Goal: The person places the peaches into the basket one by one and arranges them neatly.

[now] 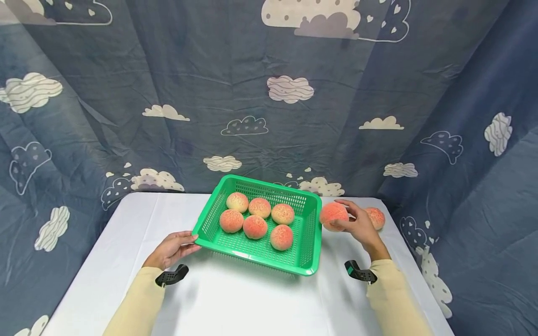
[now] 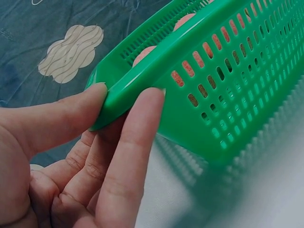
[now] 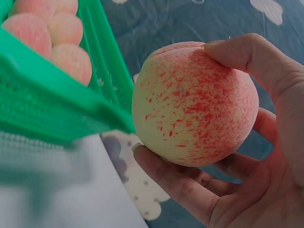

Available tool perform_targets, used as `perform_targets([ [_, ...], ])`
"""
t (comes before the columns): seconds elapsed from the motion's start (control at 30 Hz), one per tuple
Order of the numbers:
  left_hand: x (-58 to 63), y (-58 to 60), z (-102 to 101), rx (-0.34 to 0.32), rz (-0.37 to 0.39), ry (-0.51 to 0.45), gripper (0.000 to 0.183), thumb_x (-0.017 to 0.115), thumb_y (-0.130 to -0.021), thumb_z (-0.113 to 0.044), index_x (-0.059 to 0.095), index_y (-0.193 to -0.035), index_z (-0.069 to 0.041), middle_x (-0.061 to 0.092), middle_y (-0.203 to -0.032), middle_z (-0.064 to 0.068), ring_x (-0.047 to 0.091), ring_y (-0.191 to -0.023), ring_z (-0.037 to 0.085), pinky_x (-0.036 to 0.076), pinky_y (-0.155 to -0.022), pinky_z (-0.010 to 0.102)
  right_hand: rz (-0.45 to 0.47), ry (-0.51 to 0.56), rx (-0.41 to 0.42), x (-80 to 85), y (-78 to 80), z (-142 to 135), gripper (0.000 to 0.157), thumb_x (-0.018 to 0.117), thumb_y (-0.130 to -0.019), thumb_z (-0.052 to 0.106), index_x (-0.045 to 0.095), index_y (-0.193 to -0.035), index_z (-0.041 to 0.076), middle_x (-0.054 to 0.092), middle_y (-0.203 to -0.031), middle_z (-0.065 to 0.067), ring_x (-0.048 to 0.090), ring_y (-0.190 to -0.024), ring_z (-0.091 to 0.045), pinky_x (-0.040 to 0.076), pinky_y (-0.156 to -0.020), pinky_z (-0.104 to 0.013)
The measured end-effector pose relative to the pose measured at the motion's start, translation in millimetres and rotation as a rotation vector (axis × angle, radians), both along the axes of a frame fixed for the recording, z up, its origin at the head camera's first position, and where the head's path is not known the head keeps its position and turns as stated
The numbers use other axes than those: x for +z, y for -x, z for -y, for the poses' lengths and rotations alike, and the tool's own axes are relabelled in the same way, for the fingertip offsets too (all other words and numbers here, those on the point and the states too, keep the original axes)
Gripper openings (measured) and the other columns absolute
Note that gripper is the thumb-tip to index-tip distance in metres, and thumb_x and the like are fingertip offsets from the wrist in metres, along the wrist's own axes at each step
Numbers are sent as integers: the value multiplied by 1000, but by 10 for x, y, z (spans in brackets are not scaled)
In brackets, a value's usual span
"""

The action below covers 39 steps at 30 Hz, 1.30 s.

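Note:
My left hand [image 1: 173, 249] pinches the near left corner of a green plastic basket [image 1: 313, 219]; in the left wrist view the thumb lies over the rim [image 2: 135, 71] and the fingers come from below. Several peaches, among them one peach [image 1: 255, 227] at the front, lie inside on the basket's floor. My right hand [image 1: 359, 226] grips another peach [image 3: 194, 104], yellow with red speckles, between thumb and fingers. That peach is held just outside the basket's right rim, overlapping its edge in the head view. One more peach [image 1: 375, 218] lies on the table behind the right hand.
A white cloth-covered table [image 1: 235, 298] carries the basket. Behind it and at both sides hangs a dark blue curtain [image 1: 201, 60] with cloud prints. Black wrist straps [image 1: 171, 275] sit over the pale yellow sleeves [image 1: 136, 303].

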<state>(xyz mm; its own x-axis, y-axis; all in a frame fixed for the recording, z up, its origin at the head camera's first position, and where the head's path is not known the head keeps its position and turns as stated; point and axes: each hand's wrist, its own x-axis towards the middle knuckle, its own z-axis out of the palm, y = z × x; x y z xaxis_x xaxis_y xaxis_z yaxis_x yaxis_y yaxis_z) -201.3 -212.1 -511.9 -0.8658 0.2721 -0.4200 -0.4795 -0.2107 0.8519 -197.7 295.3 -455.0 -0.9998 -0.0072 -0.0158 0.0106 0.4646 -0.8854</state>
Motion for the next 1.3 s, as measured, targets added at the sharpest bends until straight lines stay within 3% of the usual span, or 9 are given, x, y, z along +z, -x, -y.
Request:
perform_targets([
  [0.2, 22, 2, 29, 9, -11, 8, 27, 53, -98, 0, 45, -121, 11, 64, -89, 5, 68, -81, 13, 60, -84, 26, -26, -12, 78, 55, 20, 192, 66, 75, -86, 18, 42, -142, 6, 50, -129, -25, 58, -99, -31, 55, -73, -28],
  [0.5, 2, 5, 16, 12, -16, -3, 30, 54, -97, 1, 43, -122, 13, 65, -88, 5, 68, -81, 14, 60, -83, 26, 4, 9, 165, 162, -20, 525, 64, 74, -85, 13, 44, -141, 2, 50, -133, -25, 60, -102, -35, 59, -81, -41],
  [0.67, -6, 9, 13, 16, -16, 0, 29, 54, -97, 1, 44, -121, 13, 66, -88, 5, 68, -81, 14, 60, -84, 27, -10, 30, 203, 33, 98, 650, 63, 76, -85, 16, 47, -140, 5, 54, -130, -22, 61, -102, -33, 60, -81, -41],
  [0.9, -9, 7, 25, 22, -10, -12, 24, 54, -96, 2, 47, -118, 11, 66, -88, 5, 69, -80, 14, 60, -83, 27, -18, 39, 243, -25, 184, 877, 63, 76, -83, 15, 48, -139, 4, 53, -130, -21, 60, -103, -32, 59, -81, -40],
  [1.17, -35, 12, 0, 22, -12, 5, 42, 54, -97, 1, 36, -131, 17, 66, -90, 5, 68, -82, 13, 60, -85, 27, 39, 121, 265, -132, 246, 1121, 61, 77, -81, 11, 52, -136, 9, 58, -124, -18, 60, -98, -29, 58, -76, -37],
  [1.3, -38, 15, -4, 22, -5, 3, 40, 54, -97, 1, 38, -129, 16, 66, -89, 5, 68, -81, 13, 60, -84, 27, 55, 128, 284, -171, 281, 1258, 59, 77, -80, 11, 54, -135, 9, 58, -124, -17, 58, -101, -29, 58, -78, -38],
])
